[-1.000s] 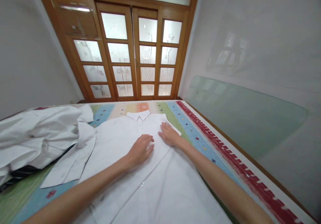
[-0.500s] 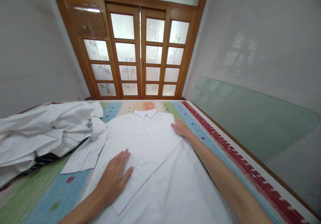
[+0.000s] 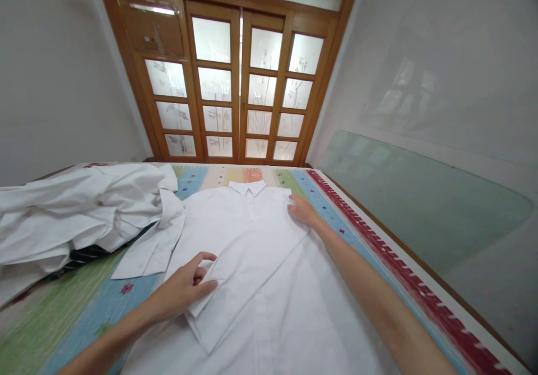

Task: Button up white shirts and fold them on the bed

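A white button-up shirt [image 3: 252, 251] lies flat, front up, collar pointing away, on a colourful striped mat [image 3: 84, 308]. One sleeve is folded across its front. My left hand [image 3: 185, 288] pinches the cuff end of that folded sleeve near the shirt's left side, thumb under the fabric and fingers curled over it. My right hand [image 3: 301, 211] lies flat on the shirt's right shoulder, fingers stretched out and pressing the cloth down.
A heap of crumpled white garments [image 3: 71, 212] with a dark striped piece beneath lies at the left. Wooden doors with frosted panes [image 3: 239, 83] stand beyond the mat. A white wall with a green glass panel [image 3: 420, 195] runs along the right.
My left hand slid from the shirt's chest down to the left, lay flat, then closed on the sleeve end. My right hand moved out to the right shoulder and stayed flat.
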